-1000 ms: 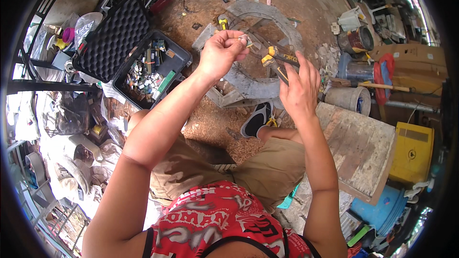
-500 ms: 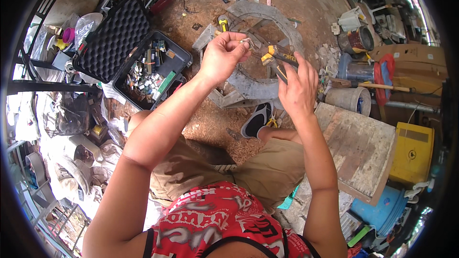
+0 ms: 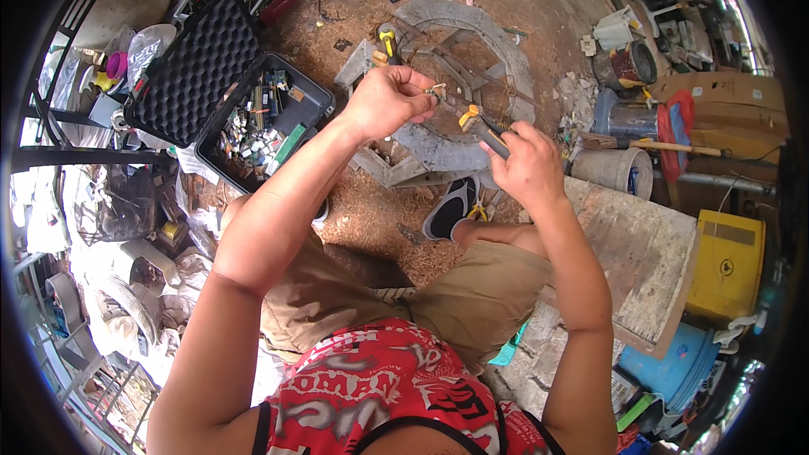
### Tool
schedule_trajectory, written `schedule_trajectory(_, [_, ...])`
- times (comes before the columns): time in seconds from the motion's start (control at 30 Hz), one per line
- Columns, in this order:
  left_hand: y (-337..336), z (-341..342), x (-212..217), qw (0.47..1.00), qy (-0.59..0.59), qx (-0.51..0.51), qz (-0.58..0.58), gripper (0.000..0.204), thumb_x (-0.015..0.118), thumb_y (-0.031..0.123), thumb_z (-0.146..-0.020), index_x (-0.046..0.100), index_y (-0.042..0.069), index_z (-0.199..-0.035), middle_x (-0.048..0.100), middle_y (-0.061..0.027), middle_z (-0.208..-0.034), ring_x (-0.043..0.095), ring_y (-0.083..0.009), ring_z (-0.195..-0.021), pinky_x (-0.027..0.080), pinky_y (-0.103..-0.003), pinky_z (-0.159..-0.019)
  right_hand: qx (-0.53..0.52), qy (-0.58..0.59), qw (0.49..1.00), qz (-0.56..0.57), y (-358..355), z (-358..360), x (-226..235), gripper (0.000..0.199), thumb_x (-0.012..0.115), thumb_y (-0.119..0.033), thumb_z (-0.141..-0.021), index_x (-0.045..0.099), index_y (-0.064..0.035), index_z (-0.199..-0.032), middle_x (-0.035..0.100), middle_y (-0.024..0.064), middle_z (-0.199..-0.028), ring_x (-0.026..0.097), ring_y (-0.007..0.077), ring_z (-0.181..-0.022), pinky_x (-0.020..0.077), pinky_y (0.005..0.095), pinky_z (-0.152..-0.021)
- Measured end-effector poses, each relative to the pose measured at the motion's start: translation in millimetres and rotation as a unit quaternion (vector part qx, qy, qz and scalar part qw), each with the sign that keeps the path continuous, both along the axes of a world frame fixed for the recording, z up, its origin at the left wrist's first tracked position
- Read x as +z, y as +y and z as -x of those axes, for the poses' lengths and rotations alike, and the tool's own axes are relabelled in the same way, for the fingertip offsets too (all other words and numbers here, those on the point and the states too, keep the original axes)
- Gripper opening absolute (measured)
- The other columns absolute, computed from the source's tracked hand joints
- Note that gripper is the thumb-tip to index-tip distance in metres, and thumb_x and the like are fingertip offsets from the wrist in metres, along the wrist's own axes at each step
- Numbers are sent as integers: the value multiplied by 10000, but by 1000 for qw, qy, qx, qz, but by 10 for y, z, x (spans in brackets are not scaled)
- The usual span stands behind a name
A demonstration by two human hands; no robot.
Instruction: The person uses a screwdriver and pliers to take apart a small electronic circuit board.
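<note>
My left hand [image 3: 381, 108] is closed in a pinch on a small metal piece [image 3: 436, 91] that juts past the fingertips; its exact kind is too small to make out. My right hand [image 3: 529, 167] is wrapped round the dark and yellow handles of a pair of pliers [image 3: 487, 133]. The pliers point left, with their jaws close to the small piece; whether they touch it, I cannot tell. Both hands are held up over a grey ring-shaped frame [image 3: 506, 59] on the ground. A yellow-and-black handled tool [image 3: 388, 40] rests at the frame's far left side.
On the left, an open black case [image 3: 324, 101] with a foam-lined lid holds many small parts. A worn wooden board [image 3: 628, 261] lies to my right, beside a yellow box [image 3: 725, 270] and a blue bucket [image 3: 674, 366]. Near my shoe [image 3: 451, 209] is a yellow-handled tool [image 3: 479, 211].
The pliers' handles were spread apart before and are now drawn together. My right hand has dropped slightly, and my left hand has shifted a little down and left.
</note>
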State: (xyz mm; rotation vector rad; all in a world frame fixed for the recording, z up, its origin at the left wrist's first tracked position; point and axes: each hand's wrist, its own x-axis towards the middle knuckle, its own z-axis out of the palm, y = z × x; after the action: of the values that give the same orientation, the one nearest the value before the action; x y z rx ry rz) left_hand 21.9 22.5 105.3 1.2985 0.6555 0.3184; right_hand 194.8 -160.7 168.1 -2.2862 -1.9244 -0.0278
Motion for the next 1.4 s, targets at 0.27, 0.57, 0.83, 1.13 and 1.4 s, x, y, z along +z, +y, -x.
schedule_trajectory(0.27, [123, 179, 219, 964, -18, -233, -130, 225, 654, -10, -879, 659, -22, -1104, 706, -45, -879, 656, -101, -799, 530, -248, -765, -78, 297, 889, 339, 193, -181, 607, 340, 703, -310, -868, 677, -30, -678, 613, 83, -572, 620, 204, -607, 470, 361, -580])
schedule_trajectory(0.57, [160, 159, 133, 993, -35, -112, 4, 213, 669, 51, -903, 630, -27, -1097, 699, -72, -920, 679, -130, -844, 568, -271, -758, 18, 131, 983, 126, -52, -84, 293, 223, 672, -211, -865, 694, -11, -962, 561, 186, -1294, 559, 352, -1116, 441, 428, -960])
schedule_trajectory(0.83, [95, 115, 137, 996, -69, -42, 35, 242, 675, 65, -904, 592, -20, -1115, 686, -63, -879, 688, -145, -837, 579, -282, -736, -19, 44, 999, -11, -153, 146, 59, 282, 681, -99, -823, 676, 17, -1079, 488, 202, -1402, 495, 392, -1241, 385, 451, -1053])
schedule_trajectory(1.13, [33, 73, 131, 997, -73, -24, 16, 221, 676, 102, -912, 600, 75, -1118, 676, -16, -828, 657, -102, -762, 552, -261, -695, -8, 23, 999, -27, -186, 91, 0, 407, 689, -48, -720, 660, -2, -1124, 413, 182, -1455, 421, 364, -1314, 347, 484, -1080])
schedule_trajectory(1.4, [-37, 49, 121, 996, -75, -32, 34, 218, 670, 97, -916, 592, 76, -1118, 667, -23, -840, 660, -108, -764, 556, -252, -681, -4, -52, 998, -22, -130, 177, 22, 414, 695, -59, -714, 654, 19, -1119, 410, 167, -1458, 429, 339, -1302, 351, 482, -1069])
